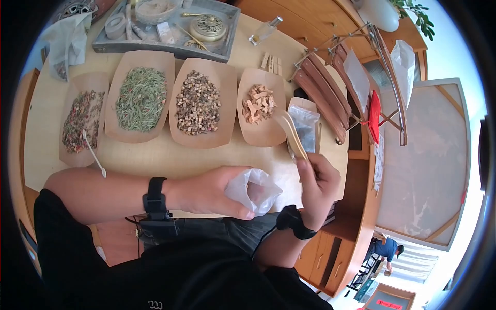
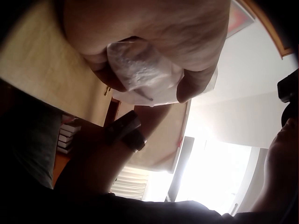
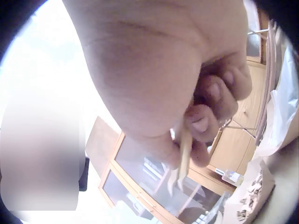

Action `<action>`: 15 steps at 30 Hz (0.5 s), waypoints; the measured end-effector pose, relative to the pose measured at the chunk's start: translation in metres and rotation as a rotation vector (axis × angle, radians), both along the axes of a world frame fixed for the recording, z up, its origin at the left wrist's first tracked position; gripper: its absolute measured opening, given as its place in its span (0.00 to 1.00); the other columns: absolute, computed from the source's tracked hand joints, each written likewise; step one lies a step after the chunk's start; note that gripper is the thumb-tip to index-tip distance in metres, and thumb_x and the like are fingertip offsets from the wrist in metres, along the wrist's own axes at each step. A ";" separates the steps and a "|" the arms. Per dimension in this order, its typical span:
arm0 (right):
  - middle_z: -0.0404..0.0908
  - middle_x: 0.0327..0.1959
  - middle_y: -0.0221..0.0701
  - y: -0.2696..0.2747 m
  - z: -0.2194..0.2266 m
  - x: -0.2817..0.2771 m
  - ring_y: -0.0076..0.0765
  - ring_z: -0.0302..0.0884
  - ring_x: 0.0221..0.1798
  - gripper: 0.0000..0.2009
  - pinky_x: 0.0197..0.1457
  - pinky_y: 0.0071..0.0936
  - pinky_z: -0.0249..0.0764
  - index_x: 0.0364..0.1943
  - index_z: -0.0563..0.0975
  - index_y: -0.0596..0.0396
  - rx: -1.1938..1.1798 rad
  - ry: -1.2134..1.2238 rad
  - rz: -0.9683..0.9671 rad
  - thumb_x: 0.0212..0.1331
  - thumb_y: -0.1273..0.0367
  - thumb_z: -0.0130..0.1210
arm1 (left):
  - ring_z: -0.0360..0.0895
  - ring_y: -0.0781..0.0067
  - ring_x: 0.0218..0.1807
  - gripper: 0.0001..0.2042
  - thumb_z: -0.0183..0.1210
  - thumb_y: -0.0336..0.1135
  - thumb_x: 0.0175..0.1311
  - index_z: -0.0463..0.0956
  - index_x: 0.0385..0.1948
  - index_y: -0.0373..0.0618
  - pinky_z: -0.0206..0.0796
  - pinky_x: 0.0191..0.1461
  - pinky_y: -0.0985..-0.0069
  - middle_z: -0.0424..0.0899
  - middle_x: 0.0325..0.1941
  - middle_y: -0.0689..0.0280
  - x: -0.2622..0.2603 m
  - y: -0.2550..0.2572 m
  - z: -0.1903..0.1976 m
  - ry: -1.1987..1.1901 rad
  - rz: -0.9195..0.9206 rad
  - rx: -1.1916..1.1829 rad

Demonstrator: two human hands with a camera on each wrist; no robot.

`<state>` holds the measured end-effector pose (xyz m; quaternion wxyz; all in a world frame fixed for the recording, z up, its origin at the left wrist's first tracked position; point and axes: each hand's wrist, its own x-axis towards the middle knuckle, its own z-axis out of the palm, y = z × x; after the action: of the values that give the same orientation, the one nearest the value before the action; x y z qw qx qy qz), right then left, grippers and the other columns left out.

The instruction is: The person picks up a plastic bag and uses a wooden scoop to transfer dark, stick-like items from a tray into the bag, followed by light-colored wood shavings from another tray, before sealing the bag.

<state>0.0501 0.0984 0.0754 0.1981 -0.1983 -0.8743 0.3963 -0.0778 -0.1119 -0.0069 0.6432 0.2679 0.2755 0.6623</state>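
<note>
My left hand (image 1: pixel 214 191) grips a small white translucent pouch (image 1: pixel 239 187) over the table's near edge. The pouch's mouth faces up, and something pale shows inside. In my right hand (image 1: pixel 321 181) is a pair of light wooden tongs (image 1: pixel 293 137), pinched between thumb and fingers. Their two tips part slightly in the right wrist view. Those tips overlap the right rim of a brown paper tray (image 1: pixel 261 137) that holds pale wood chips (image 1: pixel 258 105). From below, the left wrist view shows fingers wrapped round the pouch (image 2: pixel 140 70).
Further left stand paper trays of brown chopped pieces (image 1: pixel 198 103), green needle-like herb (image 1: pixel 140 98) and a reddish mix (image 1: pixel 77 121) with a thin white stick (image 1: pixel 94 152). Behind is a grey tray (image 1: pixel 170 50) with incense ware. A clear bag (image 1: pixel 303 124) and wooden rack (image 1: pixel 323 90) stand right.
</note>
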 end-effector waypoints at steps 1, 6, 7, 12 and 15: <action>0.76 0.20 0.29 -0.004 -0.002 -0.010 0.20 0.69 0.25 0.10 0.29 0.24 0.63 0.38 0.86 0.65 0.082 -0.072 -0.129 0.64 0.69 0.70 | 0.78 0.77 0.59 0.30 0.74 0.31 0.64 0.71 0.67 0.40 0.75 0.64 0.72 0.80 0.56 0.68 0.002 0.000 -0.002 0.013 -0.008 0.011; 0.82 0.25 0.46 -0.016 -0.013 -0.039 0.50 0.80 0.25 0.09 0.32 0.37 0.74 0.41 0.88 0.59 0.280 -0.200 -0.073 0.66 0.66 0.68 | 0.78 0.77 0.60 0.31 0.74 0.33 0.66 0.71 0.68 0.40 0.73 0.66 0.71 0.81 0.57 0.68 0.001 -0.003 0.002 0.064 0.003 0.030; 0.82 0.25 0.46 -0.017 -0.015 -0.042 0.50 0.80 0.25 0.09 0.32 0.37 0.74 0.41 0.88 0.59 0.280 -0.199 -0.065 0.66 0.66 0.68 | 0.78 0.77 0.60 0.31 0.74 0.33 0.66 0.71 0.68 0.39 0.73 0.66 0.71 0.81 0.57 0.68 0.001 -0.003 0.000 0.086 0.005 0.043; 0.82 0.25 0.47 -0.014 -0.024 -0.047 0.55 0.79 0.26 0.09 0.32 0.40 0.74 0.39 0.87 0.57 0.415 -0.241 -0.028 0.65 0.65 0.69 | 0.78 0.76 0.62 0.30 0.74 0.34 0.66 0.71 0.67 0.39 0.73 0.68 0.71 0.81 0.58 0.67 0.000 -0.002 -0.002 0.126 0.035 0.059; 0.81 0.24 0.45 -0.008 -0.023 -0.042 0.46 0.80 0.24 0.10 0.31 0.38 0.72 0.40 0.87 0.59 0.417 -0.239 0.005 0.66 0.65 0.69 | 0.78 0.75 0.62 0.32 0.77 0.33 0.60 0.72 0.66 0.41 0.72 0.69 0.69 0.81 0.60 0.65 0.001 0.000 -0.003 0.052 0.029 0.031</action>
<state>0.0077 0.0909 0.0519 0.1289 -0.1965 -0.9550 0.1811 -0.0764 -0.1122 -0.0101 0.6218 0.2908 0.2856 0.6687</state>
